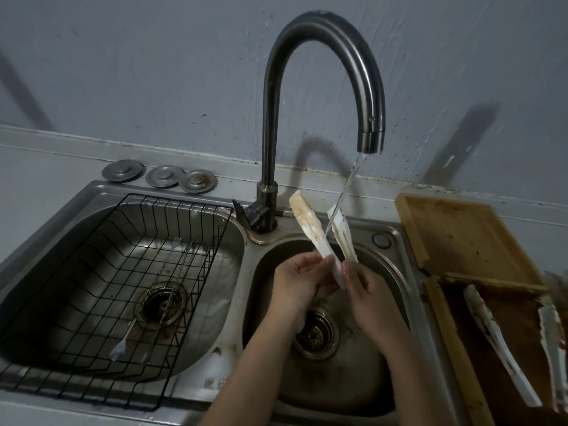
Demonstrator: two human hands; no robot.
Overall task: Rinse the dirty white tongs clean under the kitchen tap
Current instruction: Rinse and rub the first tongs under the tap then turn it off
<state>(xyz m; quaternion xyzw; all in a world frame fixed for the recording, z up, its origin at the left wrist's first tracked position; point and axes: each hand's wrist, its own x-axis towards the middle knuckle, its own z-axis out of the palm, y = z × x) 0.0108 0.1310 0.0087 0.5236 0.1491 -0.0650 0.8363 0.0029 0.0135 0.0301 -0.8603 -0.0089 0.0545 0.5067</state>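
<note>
White tongs [309, 224] with brown stains stand tips-up over the right sink basin [362, 373], arms spread in a V. A thin stream of water from the curved steel tap [370, 139] strikes the right arm of the tongs near its tip. My left hand [296, 279] grips the lower part of the left arm. Pressed against it from the right, my right hand [367, 298] holds the hinge end of the tongs. The hinge itself is hidden between my fingers.
The left basin holds a black wire rack [101, 305] with a few thin metal utensils in it. Three steel drain plugs [159, 176] lie behind it. At right sit a wooden cutting board [461, 235] and a wooden tray with another dirty white pair of tongs [498, 342].
</note>
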